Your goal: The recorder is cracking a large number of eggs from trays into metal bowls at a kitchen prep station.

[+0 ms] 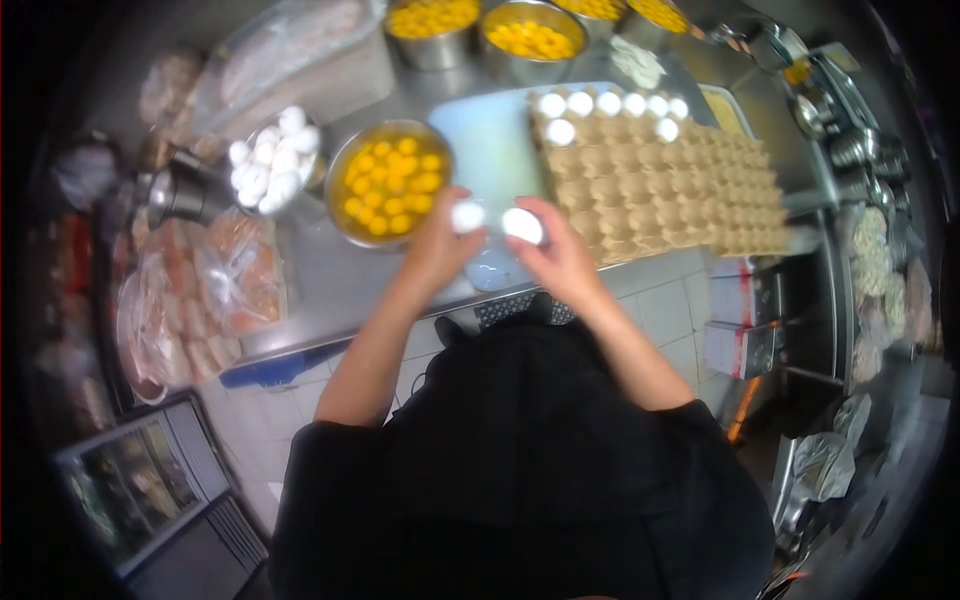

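My left hand (436, 248) closes its fingers around a white egg (467, 217), just right of a metal bowl (332, 198). My right hand (562, 258) grips a second white egg (523, 227) at nearly the same height. Blur hides whether either shell is cracked. Both hands are over the near part of a pale blue cutting board (480, 125). Many yellow yolks (392, 180) float in the metal bowl. To the right lies a cardboard egg tray (650, 195), with several white eggs (608, 103) along its far edge and other cups bare.
Left of the bowl, a container holds white eggs or shells (275, 165). Bagged pinkish food (240, 265) lies at the counter's left. Several metal pots of yolks (530, 40) line the back, beside a large plastic tub (350, 85). Boxes (740, 345) stand below the tray's right side.
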A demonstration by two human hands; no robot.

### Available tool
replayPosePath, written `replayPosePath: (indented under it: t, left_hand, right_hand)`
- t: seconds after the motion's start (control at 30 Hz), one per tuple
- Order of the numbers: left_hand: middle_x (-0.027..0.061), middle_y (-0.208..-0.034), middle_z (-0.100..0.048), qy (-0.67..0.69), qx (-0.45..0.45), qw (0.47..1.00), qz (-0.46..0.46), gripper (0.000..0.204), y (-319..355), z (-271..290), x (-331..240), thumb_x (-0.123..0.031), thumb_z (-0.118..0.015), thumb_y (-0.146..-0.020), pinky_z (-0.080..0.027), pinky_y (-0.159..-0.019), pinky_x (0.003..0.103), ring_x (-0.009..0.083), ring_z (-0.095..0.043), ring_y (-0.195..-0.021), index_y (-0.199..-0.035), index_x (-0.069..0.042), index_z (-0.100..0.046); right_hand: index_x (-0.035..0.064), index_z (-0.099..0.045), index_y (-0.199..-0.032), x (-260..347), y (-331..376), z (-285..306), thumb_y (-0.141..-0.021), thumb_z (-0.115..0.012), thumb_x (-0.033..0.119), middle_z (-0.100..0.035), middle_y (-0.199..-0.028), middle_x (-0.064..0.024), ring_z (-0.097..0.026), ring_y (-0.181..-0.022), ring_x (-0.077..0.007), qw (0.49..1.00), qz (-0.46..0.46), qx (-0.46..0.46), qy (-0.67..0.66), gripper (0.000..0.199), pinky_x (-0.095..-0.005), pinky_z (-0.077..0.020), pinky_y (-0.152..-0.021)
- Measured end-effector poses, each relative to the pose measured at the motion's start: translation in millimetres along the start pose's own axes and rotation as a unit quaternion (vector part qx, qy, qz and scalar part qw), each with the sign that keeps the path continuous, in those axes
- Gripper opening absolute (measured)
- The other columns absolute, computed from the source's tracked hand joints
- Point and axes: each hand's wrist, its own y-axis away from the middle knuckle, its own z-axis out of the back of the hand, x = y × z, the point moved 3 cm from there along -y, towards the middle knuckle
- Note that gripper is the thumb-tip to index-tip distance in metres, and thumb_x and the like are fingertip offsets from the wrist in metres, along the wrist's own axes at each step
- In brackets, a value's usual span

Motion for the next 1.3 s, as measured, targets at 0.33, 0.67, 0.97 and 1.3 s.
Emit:
replayPosePath:
  t: [0.33, 0.67, 0.97, 1.3]
  left_hand:
    - [0.0166, -0.111, -0.054, -0.260, -0.134, 0.946, -0.142, 0.042, 42.0, -32.7, 31.9, -0.026, -0.074, -0.081, -0.049, -0.079, 0.043, 0.0369, -0.058, -0.098, -0.112, -0.004, -0.056]
    - [0.0019, -0.067, -0.051, 0.486, -0.028, 0.850, 0.199, 0.039, -7.7, 47.5, 42.2, -0.044, -0.041, -0.102, -0.026, -0.038, 0.022, 0.0072, -0.034, -0.042, -0.111, -0.008, -0.053]
    - [-0.0012, -0.060, -0.045, 0.510, 0.011, 0.834, 0.210, 0.044, -13.5, 76.3, 49.3, -0.052, -0.043, -0.099, -0.025, -0.036, 0.022, 0.0070, -0.031, -0.039, -0.086, -0.011, -0.050]
    - [-0.0017, -0.060, -0.044, 0.506, -0.027, 0.834, 0.219, 0.043, -12.2, 73.5, 41.2, -0.051, -0.048, -0.098, -0.022, -0.035, 0.022, 0.0059, -0.029, -0.039, -0.084, -0.010, -0.051]
  right_hand:
    - [0.0028, -0.054, -0.129, -52.3, -4.5, -44.1, -0.084, -0.067, 0.014, -0.060, -0.114, -0.0174, -0.055, -0.105, -0.0370, 0.924, 0.184, -0.063, 0.330, 0.048, -0.0447, -0.0432, -0.091]
    - [0.0087, -0.053, -0.130, -1.2, -73.3, -69.8, -0.086, -0.069, 0.022, -0.065, -0.095, -0.0046, -0.061, -0.074, -0.0120, 0.975, -0.127, 0.095, -0.153, 0.049, -0.0258, -0.0500, -0.057]
    - [0.0107, -0.067, -0.116, 15.8, -119.2, -108.1, -0.080, -0.071, 0.034, -0.070, -0.103, -0.0146, -0.068, -0.094, -0.0259, 0.986, 0.006, 0.149, 0.074, 0.044, -0.0330, -0.0516, -0.084]
    - [0.0101, -0.068, -0.114, 19.0, -120.8, -106.3, -0.081, -0.070, 0.032, -0.071, -0.103, -0.0138, -0.067, -0.098, -0.0259, 0.983, 0.029, 0.150, 0.102, 0.040, -0.0331, -0.0504, -0.088]
